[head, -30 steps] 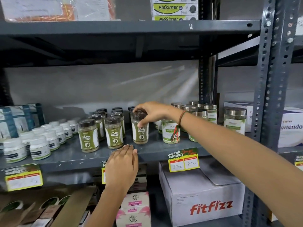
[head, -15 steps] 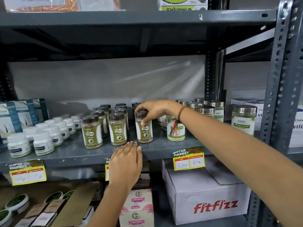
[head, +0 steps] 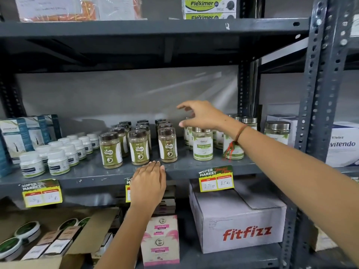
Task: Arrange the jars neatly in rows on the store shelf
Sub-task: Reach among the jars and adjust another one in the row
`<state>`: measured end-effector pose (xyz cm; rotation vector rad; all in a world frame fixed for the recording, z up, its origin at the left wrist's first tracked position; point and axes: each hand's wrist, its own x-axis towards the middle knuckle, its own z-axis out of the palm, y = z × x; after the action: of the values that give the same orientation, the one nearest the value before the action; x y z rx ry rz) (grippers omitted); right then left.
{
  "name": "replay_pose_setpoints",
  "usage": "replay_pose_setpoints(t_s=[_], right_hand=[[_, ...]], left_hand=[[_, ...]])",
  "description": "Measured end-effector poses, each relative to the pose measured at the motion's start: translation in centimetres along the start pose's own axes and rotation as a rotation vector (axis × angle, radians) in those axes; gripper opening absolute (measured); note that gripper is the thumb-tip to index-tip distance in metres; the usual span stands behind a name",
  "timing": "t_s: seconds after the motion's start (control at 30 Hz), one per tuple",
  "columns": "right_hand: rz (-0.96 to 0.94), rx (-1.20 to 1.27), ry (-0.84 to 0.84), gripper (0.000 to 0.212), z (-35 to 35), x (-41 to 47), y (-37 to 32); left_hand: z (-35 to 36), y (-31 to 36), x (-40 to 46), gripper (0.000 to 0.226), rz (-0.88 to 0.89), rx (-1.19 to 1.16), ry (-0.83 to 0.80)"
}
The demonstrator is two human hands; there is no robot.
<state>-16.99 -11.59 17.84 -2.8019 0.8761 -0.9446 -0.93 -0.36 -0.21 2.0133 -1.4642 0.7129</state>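
Right hand (head: 202, 115) lifted off brown-lidded jar (head: 167, 145), olive powder inside, fingers spread

Open gap between brown-lidded jars (head: 167, 145) and steel-lidded jars (head: 202, 144), headroom above lids

Dark grey slotted-steel shelving unit (head: 324, 78) against a pale grey wall (head: 120, 94), light streaks just left of its inner upright.
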Motion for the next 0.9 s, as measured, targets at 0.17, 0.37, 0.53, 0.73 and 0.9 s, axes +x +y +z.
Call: replay_pose_setpoints(t_s=[0.17, 0.37, 0.53, 0.73, 0.9], right_hand=[[0.102, -0.11, 0.11, 0.048, -4.1, -4.0, 4.5], [0.29, -0.686, 0.103, 0.045, -7.8, -7.5, 9.8], [0.556, -0.81, -0.12, 0.052, -9.0, -8.6, 12.5], [0.68, -0.833, -0.254, 0.062, -8.8, -8.5, 14.0], [0.645, -0.708, -0.22, 0.054, -8.4, -8.4, 14.6]], left_hand=[[0.0, 0.2, 0.0, 0.042, -0.003, 0.002, -0.011], [0.0, 0.1, 0.1, 0.041, -0.005, -0.007, -0.014], [0.2, -0.1, 0.2, 0.047, 0.019, -0.004, -0.005], [0.6, -0.3, 0.2, 0.051, 0.025, 0.011, 0.02], [0.8, -0.5, 0.1, 0.05, 0.008, 0.012, 0.024]])
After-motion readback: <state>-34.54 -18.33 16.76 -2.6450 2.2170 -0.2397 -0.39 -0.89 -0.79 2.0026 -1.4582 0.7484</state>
